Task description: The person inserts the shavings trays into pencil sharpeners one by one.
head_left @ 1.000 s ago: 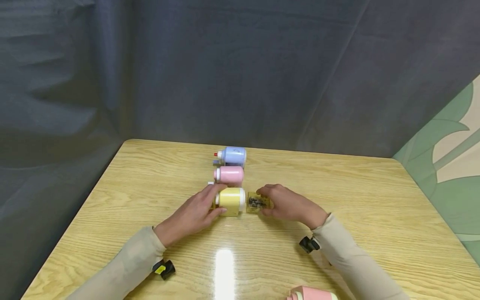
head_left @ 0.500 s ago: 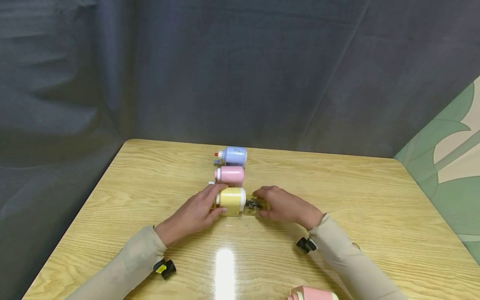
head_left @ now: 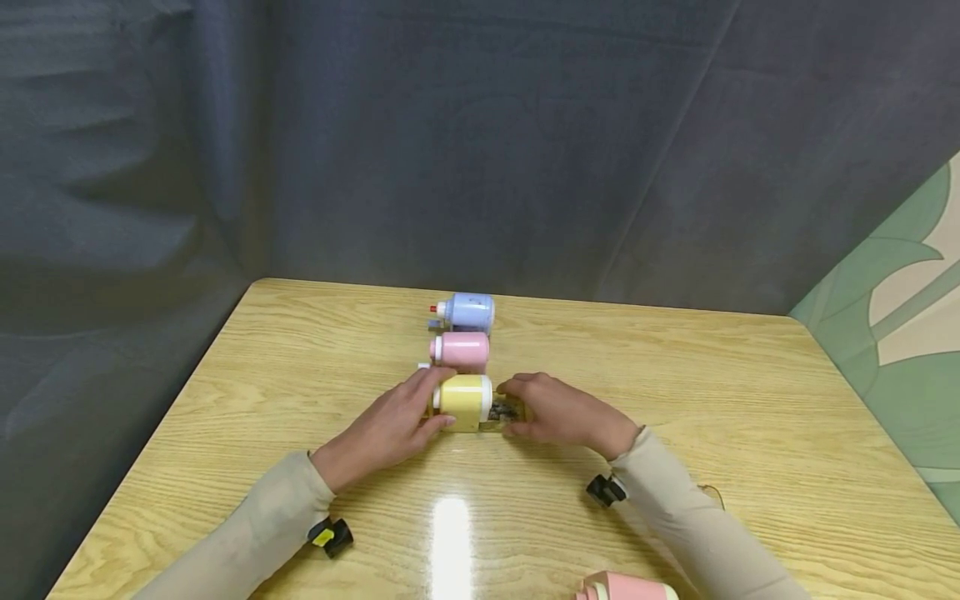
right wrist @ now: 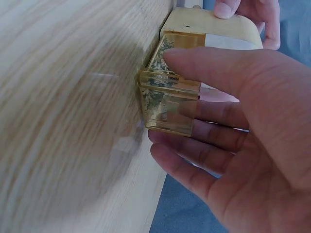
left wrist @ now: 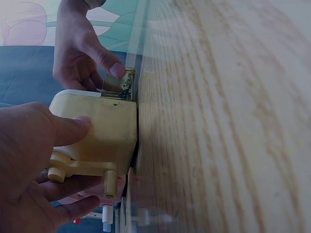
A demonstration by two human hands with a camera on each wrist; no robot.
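A yellow crank pencil sharpener (head_left: 462, 398) with a white end band stands on the table. My left hand (head_left: 393, 421) grips its body from the left, thumb along the near side. The sharpener's crank handle (left wrist: 90, 167) shows beneath that thumb in the left wrist view. At the other end my right hand (head_left: 562, 410) pinches a see-through amber shavings drawer (right wrist: 170, 114) between thumb and fingers. Dark and pale shavings lie inside it. The drawer is partly inside the sharpener's base, its outer part still sticking out.
Behind the yellow sharpener a pink one (head_left: 462, 348) and a blue one (head_left: 471, 312) stand in a row. Another pink object (head_left: 626, 587) with cream ends lies at the front edge of view. A dark curtain (head_left: 480, 150) hangs beyond the wooden table (head_left: 675, 358).
My right hand has moved left, pushing the shavings drawer farther into the yellow sharpener. My left hand has kept its grip in about the same place.
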